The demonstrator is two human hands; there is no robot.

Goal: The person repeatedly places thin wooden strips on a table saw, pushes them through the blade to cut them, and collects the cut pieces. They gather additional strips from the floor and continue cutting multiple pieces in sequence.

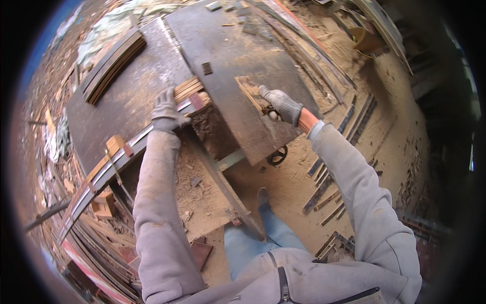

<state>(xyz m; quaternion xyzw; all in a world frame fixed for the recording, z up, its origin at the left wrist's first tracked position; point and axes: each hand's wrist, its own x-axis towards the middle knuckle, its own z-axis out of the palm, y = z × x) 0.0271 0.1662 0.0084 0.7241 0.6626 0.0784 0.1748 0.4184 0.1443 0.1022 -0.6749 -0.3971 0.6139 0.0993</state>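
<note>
My left hand [168, 109], in a grey work glove, lies with fingers stretched along the metal-edged fence [144, 130], thumb out to the right. Beside its fingertips a small stack of wooden strips [188, 88] sits at the table's gap. Over the dark right-hand tabletop [228, 61], my right hand [282, 105], also gloved, has its fingers curled at the near end of a thin wooden strip [247, 91]. A dark, ragged bit shows between its thumb and fingers; the grip itself is partly hidden.
A bundle of dark-edged boards [114, 66] lies on the left tabletop. Small dark offcuts [248, 26] are scattered at the far edge. A beam [217, 177] runs from the gap toward my legs. A black handwheel [277, 155] sits below the right tabletop, and cut strips [319, 195] lie on the sawdust-covered ground.
</note>
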